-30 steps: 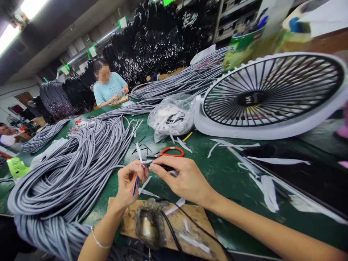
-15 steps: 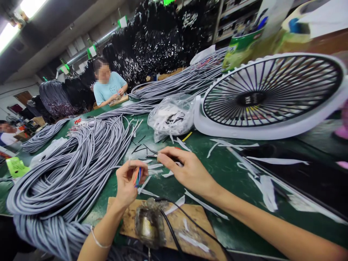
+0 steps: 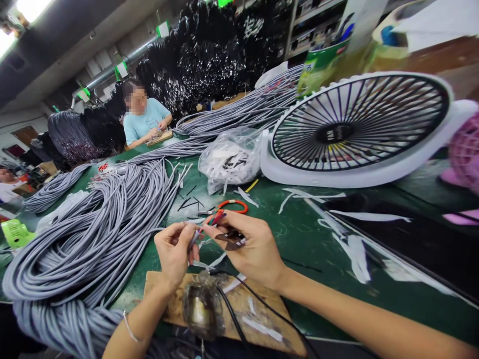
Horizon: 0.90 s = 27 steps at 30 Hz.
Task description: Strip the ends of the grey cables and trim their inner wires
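My left hand (image 3: pixel 175 249) is closed around the stripped end of a grey cable, whose coloured inner wires (image 3: pixel 213 219) fan out red and blue above my fingers. My right hand (image 3: pixel 250 245) pinches those same wires at their tips, and a dark flat piece shows under its fingers. Both hands hover over the green table (image 3: pixel 310 234), just above a wooden block (image 3: pixel 258 311) carrying a metal solder pot (image 3: pixel 200 309) and a black cord. Orange-handled cutters (image 3: pixel 231 205) lie on the table just behind my hands.
A big heap of grey cables (image 3: pixel 93 224) fills the left. A plastic bag of scraps (image 3: pixel 230 162) and a white fan (image 3: pixel 355 129) stand behind. White strips litter the table. Another person in a light blue shirt (image 3: pixel 144 122) works at the far end.
My right hand came back from the cutters toward my left and now pinches the coloured wires. The left hand tilted the wire ends up. The view shifted slightly left.
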{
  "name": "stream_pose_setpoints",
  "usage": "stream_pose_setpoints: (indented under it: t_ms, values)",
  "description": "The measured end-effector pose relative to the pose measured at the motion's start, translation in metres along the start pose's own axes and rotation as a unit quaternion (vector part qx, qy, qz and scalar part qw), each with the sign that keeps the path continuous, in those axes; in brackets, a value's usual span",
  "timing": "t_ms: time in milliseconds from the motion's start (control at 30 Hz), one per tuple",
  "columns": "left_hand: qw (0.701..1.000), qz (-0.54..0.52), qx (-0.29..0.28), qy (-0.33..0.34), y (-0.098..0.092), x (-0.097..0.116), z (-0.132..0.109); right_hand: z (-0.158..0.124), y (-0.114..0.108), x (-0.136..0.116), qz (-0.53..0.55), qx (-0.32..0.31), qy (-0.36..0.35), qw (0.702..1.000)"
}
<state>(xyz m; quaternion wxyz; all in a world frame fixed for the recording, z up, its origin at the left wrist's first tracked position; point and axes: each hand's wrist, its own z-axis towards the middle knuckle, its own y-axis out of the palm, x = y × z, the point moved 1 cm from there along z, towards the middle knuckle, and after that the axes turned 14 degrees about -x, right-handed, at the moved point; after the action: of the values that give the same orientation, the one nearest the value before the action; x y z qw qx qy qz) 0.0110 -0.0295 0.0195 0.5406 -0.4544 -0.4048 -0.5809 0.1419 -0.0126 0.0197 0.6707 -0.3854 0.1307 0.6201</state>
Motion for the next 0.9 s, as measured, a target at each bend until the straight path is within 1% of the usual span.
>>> stream_pose_setpoints:
  t_ms: [67,167,233,333,500,633,733,800,867,900]
  values:
    - [0.999,-0.039,0.008,-0.005,0.0002,-0.0023,0.0015,-0.0007,0.0023,0.0017,0.027,-0.009,0.016,0.999]
    - [0.995,-0.094,-0.001,-0.026,0.0009,-0.0041,0.0043,-0.0012,0.0040,0.0056,0.059,-0.018,0.027,0.998]
    - [0.992,-0.115,-0.012,-0.039,0.0011,-0.0039,0.0059,-0.0006,0.0031,0.0076,0.057,-0.018,0.035,0.998]
    - [0.991,-0.119,-0.032,-0.048,0.0012,-0.0027,0.0070,0.0014,-0.0001,0.0080,0.034,-0.027,0.052,0.998]
    - [0.995,-0.061,-0.054,-0.057,0.0031,-0.0017,0.0058,0.0022,-0.0028,0.0052,0.023,-0.035,0.048,0.998]
    - [0.999,-0.017,-0.015,-0.033,0.0033,-0.0013,0.0042,0.0013,-0.0024,0.0058,-0.001,-0.007,0.043,0.999]
    - [0.999,0.026,-0.027,-0.032,0.0024,-0.0005,0.0035,0.0017,-0.0026,0.0066,-0.019,-0.005,0.026,0.999]
    - [0.997,0.064,-0.038,-0.018,0.0017,0.0009,0.0031,0.0018,-0.0028,0.0065,-0.031,-0.008,0.014,0.999]
    - [0.997,0.070,-0.026,-0.008,0.0005,0.0018,0.0029,0.0015,-0.0026,0.0062,-0.043,-0.010,0.009,0.999]
    - [0.998,0.053,-0.016,-0.012,-0.0002,0.0018,0.0030,0.0013,-0.0024,0.0058,-0.048,-0.010,0.007,0.999]
